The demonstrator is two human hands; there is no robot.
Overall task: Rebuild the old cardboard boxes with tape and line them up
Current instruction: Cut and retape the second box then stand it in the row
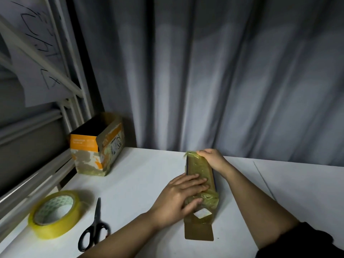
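Nearest me on the white bench (149, 164) lie the scissors (94, 229), blades shut and pointing away, with the tape roll (55, 214) on its side just to their left. Neither is touched.

A little farther, right of centre, lies the box (202, 185) I am working on, long axis running away from me, its near flap (198, 231) open flat on the bench. Yellowish tape (197, 165) runs along its top face and bunches into wrinkles near the near end. My left hand (183, 196) lies flat on that tape with fingers straight and spread, pressing it down. My right hand (212, 159) curls round the far end, where the tape's tail (189, 154) sticks up loose; it seems to pinch the tape against the box edge.

To do this well, I judge I should keep the right hand pulling the strip taut while the left strokes from the middle outward, so the bunched part flattens rather than creasing. Then fold the loose tail over the far edge and rub it down.

Far left, by the rack (74, 108), a finished box (96, 146) stands upright before the curtain (223, 71); this one probably goes beside it.
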